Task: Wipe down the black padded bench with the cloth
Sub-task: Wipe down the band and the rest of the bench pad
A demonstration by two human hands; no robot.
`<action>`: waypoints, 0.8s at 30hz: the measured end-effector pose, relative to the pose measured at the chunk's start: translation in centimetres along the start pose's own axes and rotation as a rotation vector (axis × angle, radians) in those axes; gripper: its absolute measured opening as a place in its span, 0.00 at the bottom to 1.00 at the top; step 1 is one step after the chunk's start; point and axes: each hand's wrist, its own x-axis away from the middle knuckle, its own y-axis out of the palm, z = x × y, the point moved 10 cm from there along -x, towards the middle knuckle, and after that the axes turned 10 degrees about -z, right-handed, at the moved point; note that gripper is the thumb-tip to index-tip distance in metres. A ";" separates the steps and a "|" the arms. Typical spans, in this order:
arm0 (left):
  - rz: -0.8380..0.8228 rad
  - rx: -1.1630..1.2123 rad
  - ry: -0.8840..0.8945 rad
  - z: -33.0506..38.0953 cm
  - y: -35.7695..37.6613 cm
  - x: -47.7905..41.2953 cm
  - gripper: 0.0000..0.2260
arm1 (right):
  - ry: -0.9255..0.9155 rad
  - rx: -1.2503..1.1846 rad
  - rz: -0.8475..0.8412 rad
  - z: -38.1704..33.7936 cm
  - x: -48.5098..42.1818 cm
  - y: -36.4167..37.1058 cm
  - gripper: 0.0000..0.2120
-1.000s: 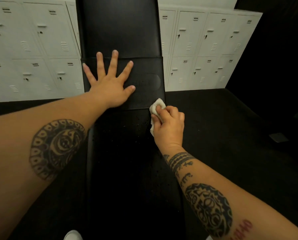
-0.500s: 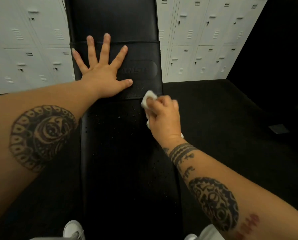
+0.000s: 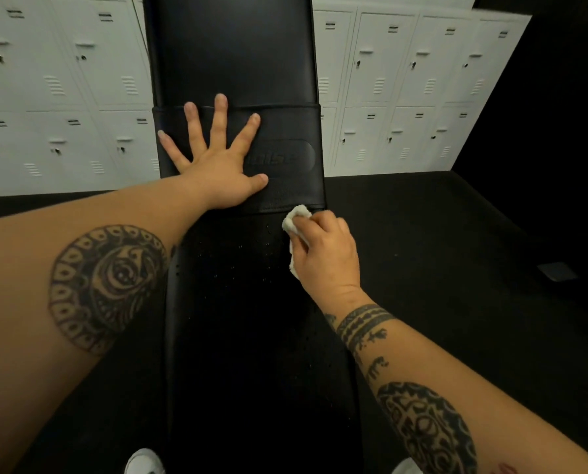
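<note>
while the right hand [image 3: 326, 254] grips a bunched white cloth [image 3: 296, 223] against the black padded bench [image 3: 251, 354], the wiping step looks to be in hand and not far along. the cloth sits at the right side of the pad, just below the lower edge of a wide band [image 3: 285, 128] that wraps across the bench. small droplets [image 3: 251, 248] speckle the pad nearer the person, unwiped to my eye. the fingers curl round the cloth, with a wad poking out ahead of the knuckles. the left hand [image 3: 217, 172] lies flat on the band, fingers straight and spread, holding nothing; it seems to brace the body.

the next move, as i judge it, calls for pressing the cloth down and drawing it across the pad toward the left edge, then working back along the length where the droplets lie. the band's raised edge may catch the cloth or keep wet in its seam. the left hand covers a good part of the band, so it must lift before that patch can be wiped.

white lockers [image 3: 63, 97] stand behind the bench on both sides, dark floor [image 3: 456, 234] runs to either side, a small grey object [image 3: 559, 271] lies well to the right, and the toes of two white shoes [image 3: 145, 461] show at the bottom edge.
</note>
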 end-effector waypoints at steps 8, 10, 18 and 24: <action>-0.001 -0.031 -0.014 -0.1 0.2 -0.2 0.43 | 0.162 -0.148 0.110 3.6 0.0 -1.0 0.08; -0.003 -0.024 -0.007 0.0 0.3 0.0 0.43 | 0.109 -0.123 0.095 2.5 -0.2 -0.6 0.09; 0.045 -0.017 0.019 0.0 0.1 0.4 0.45 | -0.118 0.026 -0.118 2.2 6.0 1.2 0.19; 0.107 -0.121 0.149 -0.1 0.6 1.5 0.40 | 0.125 -0.016 -0.027 0.8 1.2 1.2 0.20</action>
